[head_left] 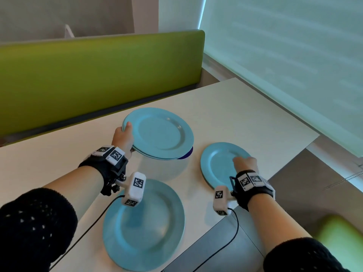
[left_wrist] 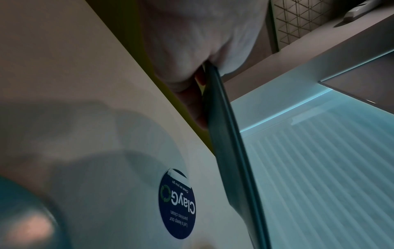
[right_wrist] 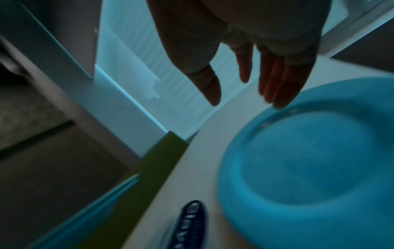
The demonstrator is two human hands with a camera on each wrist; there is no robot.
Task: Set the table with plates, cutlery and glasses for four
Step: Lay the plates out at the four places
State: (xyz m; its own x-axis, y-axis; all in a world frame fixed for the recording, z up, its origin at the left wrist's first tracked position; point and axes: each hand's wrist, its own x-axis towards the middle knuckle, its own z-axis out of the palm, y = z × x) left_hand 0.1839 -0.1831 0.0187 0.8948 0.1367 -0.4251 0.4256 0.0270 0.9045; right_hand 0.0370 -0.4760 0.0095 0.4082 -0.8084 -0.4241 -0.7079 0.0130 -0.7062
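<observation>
My left hand [head_left: 125, 135] grips the left rim of a stack of two light blue plates [head_left: 160, 132], thumb on top, held slightly above the white table [head_left: 245, 107]. The left wrist view shows the stack's edge [left_wrist: 230, 151] pinched between palm and fingers. A third blue plate [head_left: 145, 228] lies flat near the table's front edge. A fourth blue plate [head_left: 218, 163] lies at the right side. My right hand [head_left: 245, 161] hovers over it; in the right wrist view its fingers [right_wrist: 277, 87] are straight above that plate's [right_wrist: 309, 160] rim, holding nothing.
A round dark blue sticker [head_left: 186, 155] lies on the table under the held stack, also seen as the sticker [left_wrist: 177, 207]. A green bench backrest [head_left: 98, 75] runs behind the table. A window blind [head_left: 284, 65] is at the right. A green seat [head_left: 337, 232] sits at lower right.
</observation>
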